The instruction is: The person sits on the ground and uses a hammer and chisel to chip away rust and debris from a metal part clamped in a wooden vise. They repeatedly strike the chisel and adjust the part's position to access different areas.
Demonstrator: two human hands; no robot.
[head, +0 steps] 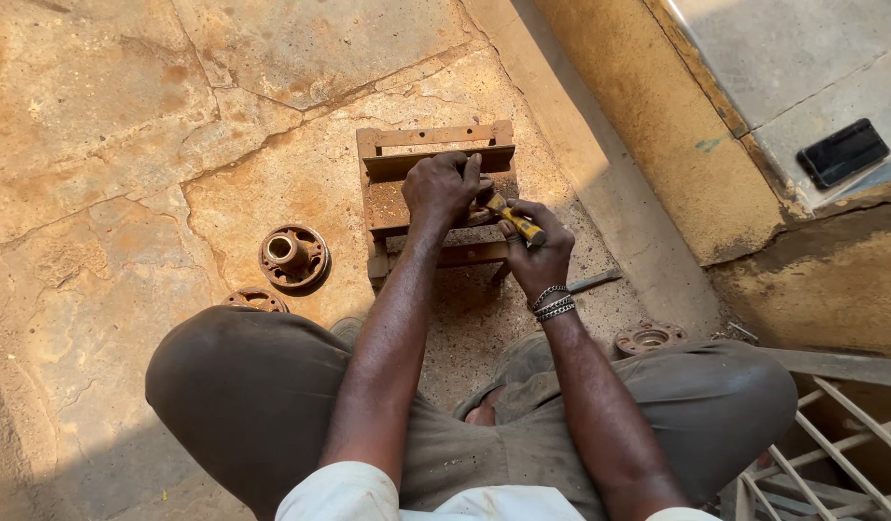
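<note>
Looking down from the head cam, I've got both hands working together at the centre of the frame, over a small rusty metal stand (388,178) sitting on the cracked stone floor (108,125). My left hand (444,188) is curled down over a small part on top of the stand; I can't really make out what that part is, since the fingers cover most of it. My right hand (539,251), the one with the metal bracelets (554,301) on the wrist, is clamped around a yellow-handled tool (513,220) whose tip points up-left into the left hand, so the two hands are basically touching. Left of the stand lies a rusty round hub (293,255) with a raised centre, and a second rusty disc (255,299) peeks out just above my left knee. Lower right of centre, another round flanged piece (650,339) rests by my right knee, with a thin metal bar (594,282) between it and the stand. In the upper right, a black phone-like slab (842,151) lies on a raised grey ledge (793,58). A pale metal grille (832,444) shows in the bottom right corner.
</note>
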